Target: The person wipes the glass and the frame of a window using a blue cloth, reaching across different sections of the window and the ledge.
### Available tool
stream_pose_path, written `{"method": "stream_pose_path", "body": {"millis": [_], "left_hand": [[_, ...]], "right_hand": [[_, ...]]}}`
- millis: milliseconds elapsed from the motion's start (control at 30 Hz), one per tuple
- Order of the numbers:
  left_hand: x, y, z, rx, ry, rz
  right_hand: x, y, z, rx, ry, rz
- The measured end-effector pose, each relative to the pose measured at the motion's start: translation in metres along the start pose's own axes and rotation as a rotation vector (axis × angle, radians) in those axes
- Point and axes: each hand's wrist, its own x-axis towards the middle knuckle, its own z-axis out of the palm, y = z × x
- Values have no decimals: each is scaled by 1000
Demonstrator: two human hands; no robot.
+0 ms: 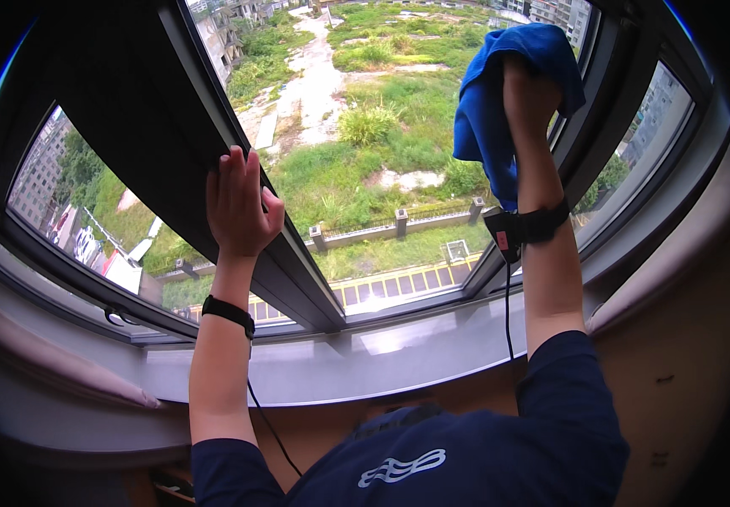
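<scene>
At the upper right of the window pane point(365, 224), a bright blue cloth point(481, 114) is spread under and around my right hand point(530, 97). That hand grips the cloth up by the pane's right side; folds of fabric hide most of its fingers, and one end hangs down toward my wrist. My left hand point(242, 203) rests against the dark window frame point(301, 275) left of the pane. Its fingers are stretched upward and it holds nothing. Each wrist wears a black strap; a small black box point(502, 232) with a cable sits at the right one.
A pale windowsill point(297, 372) runs below the panes. Side panes stand at left point(120, 220) and right point(635, 152), with a dark handle or latch point(120, 318) low on the left. Thin black cables trail from both wrists. Beyond the glass are grass, a fence and buildings.
</scene>
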Motion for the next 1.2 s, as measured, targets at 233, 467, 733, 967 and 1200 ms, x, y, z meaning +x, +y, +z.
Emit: {"method": "stream_pose_path", "body": {"millis": [233, 467, 733, 967, 1200], "left_hand": [[5, 4, -8, 115, -43, 31], [6, -1, -14, 207, -93, 79], [6, 1, -9, 117, 0, 29], [11, 3, -3, 95, 36, 18], [6, -3, -12, 122, -14, 3]], "right_hand": [[-62, -166, 68, 219, -526, -594], [-82, -156, 77, 560, -452, -557], [-25, 61, -41, 40, -59, -520], [-16, 85, -27, -299, -56, -377], [-72, -151, 57, 790, -336, -338]]}}
